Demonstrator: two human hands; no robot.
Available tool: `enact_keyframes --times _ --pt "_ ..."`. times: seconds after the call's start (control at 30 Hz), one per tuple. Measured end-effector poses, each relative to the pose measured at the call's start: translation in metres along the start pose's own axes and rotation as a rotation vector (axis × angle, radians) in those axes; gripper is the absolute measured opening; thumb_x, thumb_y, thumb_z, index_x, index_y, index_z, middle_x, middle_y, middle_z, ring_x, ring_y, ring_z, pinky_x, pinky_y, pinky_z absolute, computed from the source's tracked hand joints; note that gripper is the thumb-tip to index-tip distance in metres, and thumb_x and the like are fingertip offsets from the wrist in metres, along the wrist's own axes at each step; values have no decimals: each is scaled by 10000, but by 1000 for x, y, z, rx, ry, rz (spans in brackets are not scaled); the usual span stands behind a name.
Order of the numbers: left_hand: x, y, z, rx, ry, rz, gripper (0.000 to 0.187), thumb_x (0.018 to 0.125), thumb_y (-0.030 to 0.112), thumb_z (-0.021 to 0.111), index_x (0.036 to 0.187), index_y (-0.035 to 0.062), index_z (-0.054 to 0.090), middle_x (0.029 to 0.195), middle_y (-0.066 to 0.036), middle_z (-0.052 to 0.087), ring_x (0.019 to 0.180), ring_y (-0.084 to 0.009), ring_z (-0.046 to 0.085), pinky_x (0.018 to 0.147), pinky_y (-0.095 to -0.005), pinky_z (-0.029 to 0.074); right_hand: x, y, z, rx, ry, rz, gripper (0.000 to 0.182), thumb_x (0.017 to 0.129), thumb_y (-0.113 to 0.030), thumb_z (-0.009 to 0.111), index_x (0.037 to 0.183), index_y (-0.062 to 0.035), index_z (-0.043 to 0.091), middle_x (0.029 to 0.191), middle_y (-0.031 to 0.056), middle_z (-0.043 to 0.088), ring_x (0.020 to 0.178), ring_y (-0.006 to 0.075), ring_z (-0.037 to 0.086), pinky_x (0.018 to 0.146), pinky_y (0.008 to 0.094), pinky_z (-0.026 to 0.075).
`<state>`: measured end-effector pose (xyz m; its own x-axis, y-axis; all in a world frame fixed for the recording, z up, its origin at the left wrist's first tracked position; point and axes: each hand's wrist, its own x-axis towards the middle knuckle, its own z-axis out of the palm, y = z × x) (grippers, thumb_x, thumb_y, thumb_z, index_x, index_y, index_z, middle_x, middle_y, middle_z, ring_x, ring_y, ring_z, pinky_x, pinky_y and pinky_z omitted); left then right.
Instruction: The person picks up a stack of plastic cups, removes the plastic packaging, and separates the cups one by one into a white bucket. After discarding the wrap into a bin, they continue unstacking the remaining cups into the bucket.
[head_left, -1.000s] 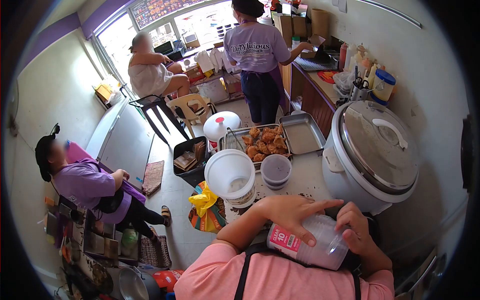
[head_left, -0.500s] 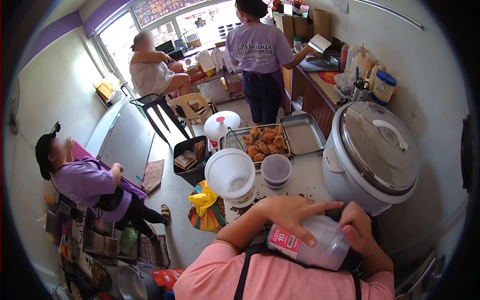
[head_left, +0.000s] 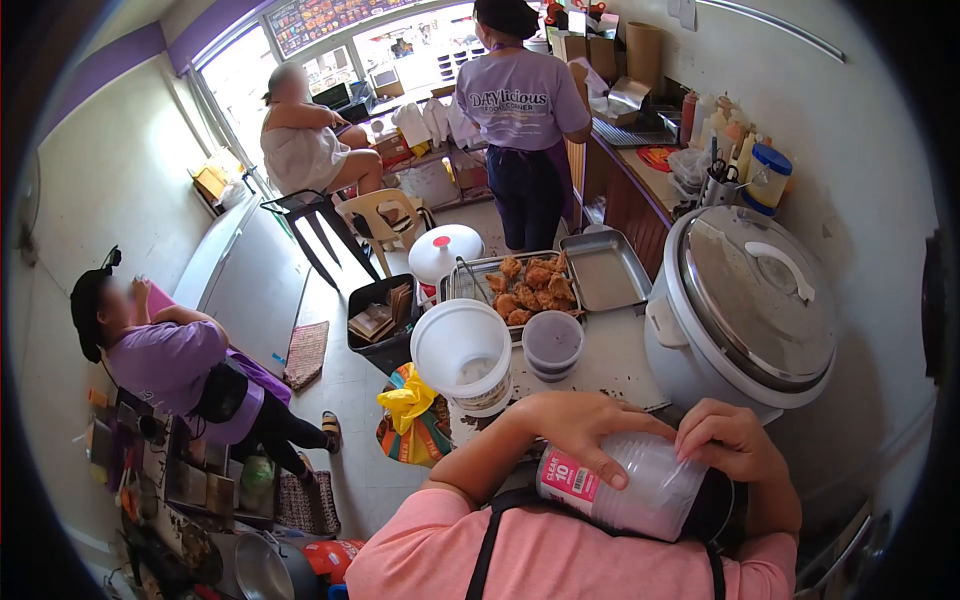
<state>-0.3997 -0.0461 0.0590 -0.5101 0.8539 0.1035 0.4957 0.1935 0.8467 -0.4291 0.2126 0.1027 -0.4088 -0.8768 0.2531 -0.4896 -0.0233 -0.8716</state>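
Observation:
Against my chest lies a stack of clear plastic cups (head_left: 640,490) in a wrapper with a pink "CLEAR 10" label. My left hand (head_left: 590,430) is wrapped over it from above, thumb down near the label. At the other end my right hand (head_left: 725,440) pinches at the wrapper or cup rims with bent fingers; exactly what lies between the fingertips is hidden. Just beyond my hands, a white bucket (head_left: 460,350) and stacked round tubs (head_left: 552,342) stand on the table (head_left: 610,365).
Fried chicken (head_left: 530,285) fills a metal tray behind the tubs, beside another metal tray (head_left: 605,268). A big lidded cooker (head_left: 745,300) stands at right. One person (head_left: 515,130) stands at the far counter, another (head_left: 170,360) at left, and a third (head_left: 305,145) sits near the window.
My right hand has turned, its fingers coming down onto the stack's end. My left index finger has lowered. The person at the counter has drawn an arm in.

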Motion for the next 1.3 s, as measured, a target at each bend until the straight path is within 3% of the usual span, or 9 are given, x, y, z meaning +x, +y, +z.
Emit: enact_keyframes --times 0.13,0.23,0.5,0.63,0.77,0.97,1.0,1.1,1.3 --pt "-6 1 -1 -12 0 -33 938 716 667 661 1377 48 415 1227 -237 552 1121 -392 549 953 -448 415 -3 0 7 14 85 -78 51 858 -63 641 827 -24 649 868 75 619 811 204 592 739 296 473" --pt "-11 -5 0 -66 43 12 969 694 693 663 1361 29 431 1246 -232 543 1135 -382 543 966 -443 404 -17 8 14 612 323 -161 124 900 -96 583 815 -9 606 817 92 613 759 225 565 697 310 456" --pt "-19 -29 4 -185 105 78 1008 667 727 664 1331 -5 464 1278 -221 529 1180 -357 518 997 -446 373 -34 10 16 235 205 -278 152 861 -147 606 759 -36 623 676 28 590 697 220 539 708 341 420" --pt "-21 -37 3 -221 105 70 1012 666 720 669 1337 -9 463 1288 -222 525 1184 -354 517 1002 -442 369 -34 14 26 -17 194 -218 34 737 -62 593 711 -72 613 624 12 558 595 197 501 685 332 374" --pt "-19 -40 4 -237 100 50 1014 664 715 673 1341 -9 461 1302 -221 517 1195 -353 510 1008 -437 365 -38 25 41 -338 418 -199 22 624 -69 545 629 -76 565 530 11 453 509 206 427 614 352 353" --pt "-19 -44 3 -342 119 32 1004 666 687 692 1362 10 435 1332 -201 491 1229 -327 484 1031 -419 353 -53 36 45 -561 495 -191 266 763 -330 678 844 -82 625 746 69 545 613 221 456 618 369 362" --pt "-20 -44 3 -391 131 23 1021 667 697 688 1359 -8 433 1336 -205 486 1237 -326 477 1039 -419 344 -54 35 44 -619 414 -200 499 727 -510 726 1019 -114 639 1018 107 536 811 251 483 690 380 404" --pt "-23 -47 4 -471 154 12 1038 667 702 688 1370 -10 411 1363 -198 456 1263 -319 451 1051 -413 333 -45 18 50 -598 364 -109 523 646 -415 798 1078 -160 652 1158 119 477 967 287 452 769 386 425" --pt "-26 -56 10 -483 177 41 1042 671 700 693 1371 -16 403 1385 -205 424 1279 -318 430 1053 -415 329 -51 15 44 -408 315 -83 464 563 -191 805 1006 -176 669 1131 96 504 977 284 462 787 377 429"
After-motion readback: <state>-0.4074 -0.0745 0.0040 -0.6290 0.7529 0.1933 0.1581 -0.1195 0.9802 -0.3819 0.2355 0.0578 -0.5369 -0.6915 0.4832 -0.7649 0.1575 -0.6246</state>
